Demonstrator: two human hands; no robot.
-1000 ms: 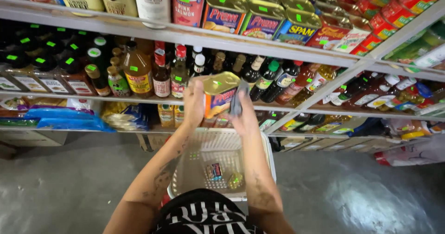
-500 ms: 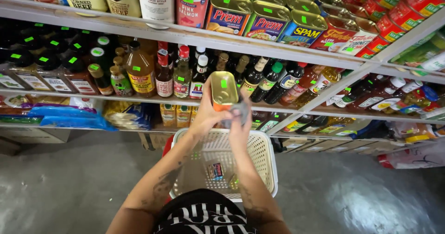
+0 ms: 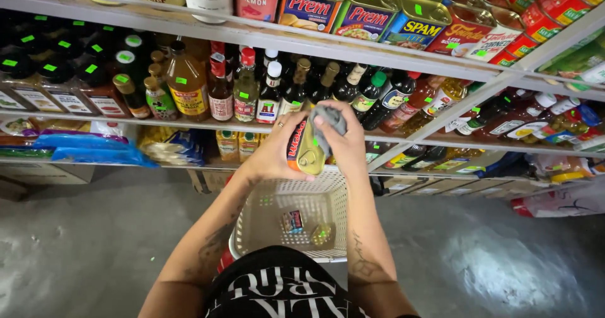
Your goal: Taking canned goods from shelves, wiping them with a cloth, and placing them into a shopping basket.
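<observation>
1. Head view: the left hand (image 3: 272,155) wraps its fingers (image 3: 291,120) around a rectangular tin can (image 3: 307,149), gripping its side
2. The right hand (image 3: 343,143) pinches a grey cloth (image 3: 328,124) against the can's top, fingers curled over it
3. Below both hands sits a white perforated basket (image 3: 271,220) holding small items
4. Beyond the fingertips, dark sauce bottles (image 3: 296,91) line the shelf (image 3: 189,124)

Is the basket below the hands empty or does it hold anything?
Not empty: the white perforated basket holds two small items on its bottom; what they are cannot be told.
</observation>
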